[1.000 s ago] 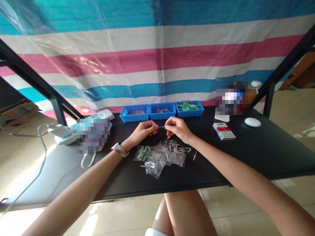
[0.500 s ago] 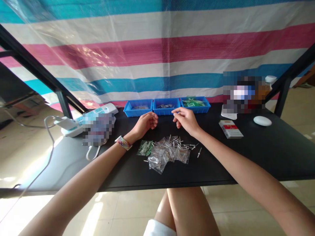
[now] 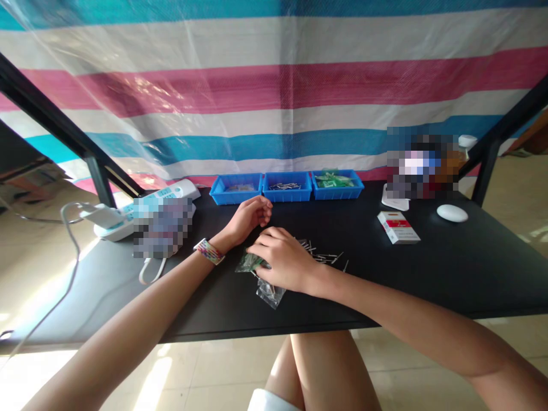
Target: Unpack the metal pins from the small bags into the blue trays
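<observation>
My right hand [image 3: 280, 260] lies over a heap of small clear plastic bags [image 3: 270, 294] on the black table [image 3: 428, 268], its fingers curled down onto a green packet [image 3: 247, 263]; I cannot see whether it grips one. My left hand [image 3: 248, 216] rests behind it with fingers loosely curled, and whatever is inside them is hidden. Several loose metal pins [image 3: 323, 257] lie just right of my right hand. Three blue trays [image 3: 286, 186] stand in a row behind both hands.
A red and white box [image 3: 398, 227] and a white oval object [image 3: 452, 213] lie at the right. A white power strip [image 3: 128, 217] with a cable sits at the left. Black frame legs stand at both sides, a striped tarp behind.
My right hand has come back from near the middle blue tray and dropped onto the heap of bags. My left hand has stayed put; the two hands no longer meet.
</observation>
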Tool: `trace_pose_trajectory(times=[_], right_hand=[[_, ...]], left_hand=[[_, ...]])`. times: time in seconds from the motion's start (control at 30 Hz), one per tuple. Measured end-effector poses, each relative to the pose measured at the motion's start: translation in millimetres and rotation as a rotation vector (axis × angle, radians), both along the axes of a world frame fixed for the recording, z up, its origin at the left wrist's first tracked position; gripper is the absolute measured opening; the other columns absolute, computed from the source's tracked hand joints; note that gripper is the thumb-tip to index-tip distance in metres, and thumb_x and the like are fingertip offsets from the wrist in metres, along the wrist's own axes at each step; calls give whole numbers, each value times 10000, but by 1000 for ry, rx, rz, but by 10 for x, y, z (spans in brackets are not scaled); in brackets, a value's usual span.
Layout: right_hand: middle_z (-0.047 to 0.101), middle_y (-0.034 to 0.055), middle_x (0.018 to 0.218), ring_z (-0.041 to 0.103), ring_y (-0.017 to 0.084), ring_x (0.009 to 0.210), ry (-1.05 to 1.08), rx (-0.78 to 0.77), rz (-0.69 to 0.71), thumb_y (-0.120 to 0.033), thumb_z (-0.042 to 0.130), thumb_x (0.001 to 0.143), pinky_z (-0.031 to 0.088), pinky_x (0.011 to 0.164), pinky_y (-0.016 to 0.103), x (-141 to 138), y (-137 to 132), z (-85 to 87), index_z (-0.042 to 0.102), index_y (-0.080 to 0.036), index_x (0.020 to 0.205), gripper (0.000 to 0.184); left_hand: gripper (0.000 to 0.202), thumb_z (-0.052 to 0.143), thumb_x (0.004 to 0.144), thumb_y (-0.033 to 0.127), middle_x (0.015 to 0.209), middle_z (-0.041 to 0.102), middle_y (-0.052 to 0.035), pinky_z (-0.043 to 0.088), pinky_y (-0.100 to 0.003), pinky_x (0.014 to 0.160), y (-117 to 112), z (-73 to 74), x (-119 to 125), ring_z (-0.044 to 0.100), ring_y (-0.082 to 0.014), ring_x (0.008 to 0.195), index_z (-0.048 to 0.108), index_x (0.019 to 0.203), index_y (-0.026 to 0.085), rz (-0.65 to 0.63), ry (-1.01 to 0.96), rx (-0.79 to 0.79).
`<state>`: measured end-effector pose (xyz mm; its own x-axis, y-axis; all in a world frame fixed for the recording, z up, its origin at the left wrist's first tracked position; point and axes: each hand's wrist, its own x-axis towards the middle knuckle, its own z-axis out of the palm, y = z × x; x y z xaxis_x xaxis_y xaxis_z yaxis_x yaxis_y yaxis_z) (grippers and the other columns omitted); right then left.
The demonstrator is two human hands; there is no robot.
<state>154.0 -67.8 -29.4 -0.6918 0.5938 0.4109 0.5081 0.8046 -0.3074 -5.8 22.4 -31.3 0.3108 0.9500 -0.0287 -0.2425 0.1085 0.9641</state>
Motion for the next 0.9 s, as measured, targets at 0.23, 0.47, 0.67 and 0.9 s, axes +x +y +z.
trace_pose_trajectory(times=[0.23, 0.47, 0.67, 0.9], right_hand=[[801, 78, 1061, 674, 239, 1058, 297, -143, -7, -200, 681, 976, 486, 1027, 409, 68, 152, 5, 815, -199, 1042, 149], [768, 49, 802, 735, 204, 739, 860, -718, -121, -446, 711, 924, 632, 692, 338, 305, 588, 44, 783, -181, 931, 275], [751, 57, 782, 709, 166, 661, 953, -965, -119, -517, 863, 750, 642, 619, 310, 479, 757, 14, 743, -157, 846, 392], [741, 27, 800, 689, 169, 691, 949, -825, -76, -447, 863, 754, 625, 666, 332, 486, 720, 28, 747, -180, 924, 337]], left_hand=[[174, 713, 849, 308, 697, 606, -13, 443, -201, 546, 5, 6, 8, 569, -113, 606, 660, 855, 143, -6, 5, -8], [424, 635, 916, 561, 745, 667, -59, 514, -273, 598, -24, 41, 7, 619, -169, 648, 665, 840, 144, -104, 57, 75], [343, 832, 830, 442, 731, 686, -25, 482, -238, 614, -82, 14, 39, 622, -140, 650, 641, 879, 162, -130, 254, 245], [474, 740, 899, 529, 568, 585, -9, 406, -253, 574, -108, 28, 22, 512, -114, 532, 596, 631, 165, -145, 353, 322]])
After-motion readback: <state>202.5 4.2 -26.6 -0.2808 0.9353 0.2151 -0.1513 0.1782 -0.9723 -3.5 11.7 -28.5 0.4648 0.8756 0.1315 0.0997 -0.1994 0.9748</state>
